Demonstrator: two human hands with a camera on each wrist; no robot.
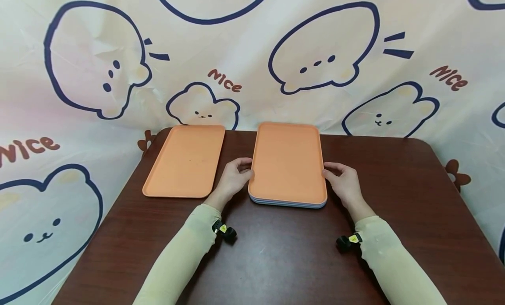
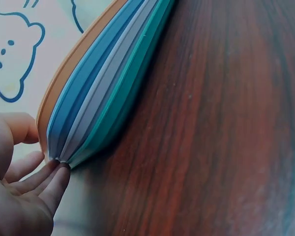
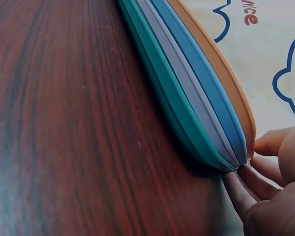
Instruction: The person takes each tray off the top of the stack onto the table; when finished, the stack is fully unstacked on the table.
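Pale cartoon-printed cloth [image 1: 252, 51] hangs behind a dark wood-grained surface [image 1: 394, 178], meeting its far edge at twelve o'clock. A stack of trays [image 1: 288, 162] lies near the middle of the head view, its long sides running from six toward twelve o'clock. At nine o'clock from the stack, and apart from it, a separate orange tray [image 1: 185, 162] lies flat.

The left hand [image 1: 232, 178] is at the stack's nine o'clock side and the right hand [image 1: 346, 182] at its three o'clock side. Each grip is closed on the edge facing it, with bent fingers and fingertips against the rims. This opposed arrangement probably balances the load and lets equal pressure from both sides hold the layers in line.

As the left wrist view shows, the layers run downward from the top orange tray [image 2: 73, 56] through the blue tray [image 2: 66, 105] and the lavender tray [image 2: 99, 93] to the green tray [image 2: 115, 110]. Fingertips span the layers from top to bottom, presumably so that the stack is held as one unit. Nesting appears to account for the matching outlines. Whether the green tray touches the surface or is slightly raised cannot be told.
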